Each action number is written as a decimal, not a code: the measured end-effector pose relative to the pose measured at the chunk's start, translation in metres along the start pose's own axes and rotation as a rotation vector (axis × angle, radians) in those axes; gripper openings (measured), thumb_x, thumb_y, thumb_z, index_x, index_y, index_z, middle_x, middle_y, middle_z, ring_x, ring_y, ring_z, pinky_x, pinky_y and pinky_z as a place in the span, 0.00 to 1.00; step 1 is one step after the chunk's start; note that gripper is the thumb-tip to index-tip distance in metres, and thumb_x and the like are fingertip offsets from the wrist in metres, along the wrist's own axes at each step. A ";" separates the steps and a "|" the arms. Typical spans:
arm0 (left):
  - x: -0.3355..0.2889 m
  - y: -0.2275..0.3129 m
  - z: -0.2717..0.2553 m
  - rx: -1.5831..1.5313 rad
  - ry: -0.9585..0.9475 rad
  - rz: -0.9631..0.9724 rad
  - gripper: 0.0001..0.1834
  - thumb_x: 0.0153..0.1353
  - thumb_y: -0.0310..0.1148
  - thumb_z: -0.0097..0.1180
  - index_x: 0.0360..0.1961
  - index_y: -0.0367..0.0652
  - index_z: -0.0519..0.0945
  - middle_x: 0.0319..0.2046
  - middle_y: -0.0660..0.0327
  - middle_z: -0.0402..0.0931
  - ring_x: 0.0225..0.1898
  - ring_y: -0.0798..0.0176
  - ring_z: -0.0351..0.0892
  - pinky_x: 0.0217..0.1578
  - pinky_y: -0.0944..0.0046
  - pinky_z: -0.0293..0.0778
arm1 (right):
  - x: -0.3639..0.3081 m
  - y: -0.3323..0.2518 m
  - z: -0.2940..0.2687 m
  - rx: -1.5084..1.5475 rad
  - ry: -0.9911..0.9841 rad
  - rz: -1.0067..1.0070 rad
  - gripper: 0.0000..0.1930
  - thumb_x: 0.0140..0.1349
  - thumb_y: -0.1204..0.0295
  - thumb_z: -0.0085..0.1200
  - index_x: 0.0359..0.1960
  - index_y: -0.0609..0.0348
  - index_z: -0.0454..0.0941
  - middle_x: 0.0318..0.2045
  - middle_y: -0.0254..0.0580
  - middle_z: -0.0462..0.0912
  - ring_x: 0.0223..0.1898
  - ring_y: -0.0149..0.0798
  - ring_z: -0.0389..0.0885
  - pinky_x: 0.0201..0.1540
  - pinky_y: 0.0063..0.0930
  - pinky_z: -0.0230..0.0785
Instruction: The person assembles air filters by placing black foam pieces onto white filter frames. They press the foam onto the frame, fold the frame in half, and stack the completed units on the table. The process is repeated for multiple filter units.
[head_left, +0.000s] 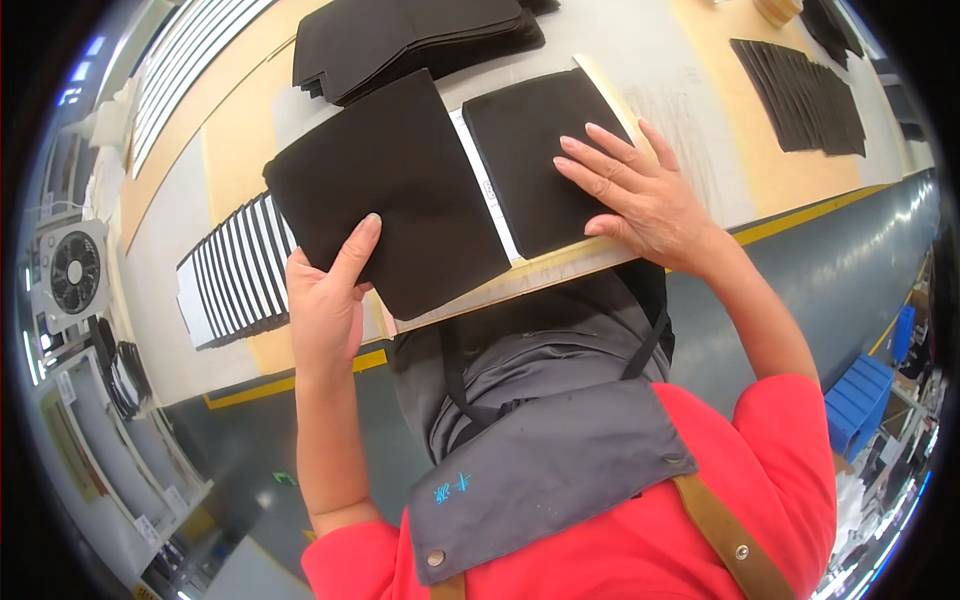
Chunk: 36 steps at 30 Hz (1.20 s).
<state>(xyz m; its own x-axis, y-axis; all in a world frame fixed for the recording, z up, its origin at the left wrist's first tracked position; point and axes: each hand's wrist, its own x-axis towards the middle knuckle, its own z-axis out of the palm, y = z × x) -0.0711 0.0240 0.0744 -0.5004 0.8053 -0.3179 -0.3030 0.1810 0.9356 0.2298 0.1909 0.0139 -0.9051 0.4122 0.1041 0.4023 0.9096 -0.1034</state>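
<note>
My left hand [333, 290] grips the near-left edge of a black fabric panel [385, 190], thumb on top and the other fingers hidden beneath. The panel is tilted over the table's front edge. To its right lies a second black panel [545, 160], flat on a white sheet [487, 185] that shows as a strip between the two panels. My right hand [640, 195] rests on this second panel's right side, fingers spread, holding nothing. Left of the held panel, overlapping black pieces with white strips [235, 270] are fanned out, partly covered by it.
A stack of black cut panels [410, 40] lies at the back of the table [690, 130]. Overlapping black pieces [800, 100] sit at the far right, near a tape roll [778, 10]. White strips [190, 60] lie far left. Beyond are a fan [75, 270] and a blue crate [858, 400].
</note>
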 end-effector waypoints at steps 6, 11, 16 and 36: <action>0.007 -0.009 0.002 0.007 0.020 -0.092 0.14 0.66 0.26 0.68 0.51 0.37 0.83 0.45 0.59 0.86 0.43 0.66 0.88 0.39 0.68 0.86 | -0.002 0.000 0.003 -0.015 -0.010 -0.009 0.38 0.71 0.38 0.38 0.76 0.43 0.66 0.75 0.30 0.67 0.79 0.41 0.56 0.81 0.60 0.30; 0.012 -0.014 0.011 0.002 0.013 -0.142 0.13 0.66 0.27 0.67 0.50 0.37 0.83 0.45 0.59 0.86 0.42 0.67 0.88 0.38 0.68 0.86 | -0.003 -0.001 0.005 0.005 -0.009 0.012 0.38 0.71 0.37 0.37 0.76 0.43 0.66 0.75 0.28 0.67 0.78 0.41 0.57 0.81 0.60 0.29; 0.012 -0.020 0.015 0.004 0.031 -0.189 0.13 0.66 0.28 0.68 0.50 0.36 0.83 0.44 0.59 0.86 0.41 0.67 0.88 0.37 0.68 0.86 | -0.003 0.000 0.008 0.003 0.030 0.003 0.38 0.71 0.37 0.37 0.75 0.44 0.68 0.74 0.29 0.69 0.78 0.42 0.59 0.81 0.60 0.29; 0.021 -0.024 0.013 0.045 0.052 -0.238 0.14 0.65 0.29 0.69 0.50 0.37 0.83 0.43 0.58 0.87 0.41 0.65 0.88 0.37 0.65 0.86 | -0.003 -0.003 0.009 0.016 0.022 0.033 0.38 0.69 0.35 0.38 0.75 0.39 0.67 0.74 0.26 0.68 0.77 0.40 0.59 0.81 0.60 0.28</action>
<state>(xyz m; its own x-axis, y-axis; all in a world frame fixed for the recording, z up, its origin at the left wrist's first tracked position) -0.0633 0.0438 0.0475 -0.4608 0.7069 -0.5367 -0.3814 0.3883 0.8389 0.2298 0.1867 0.0055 -0.8882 0.4428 0.1222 0.4291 0.8948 -0.1233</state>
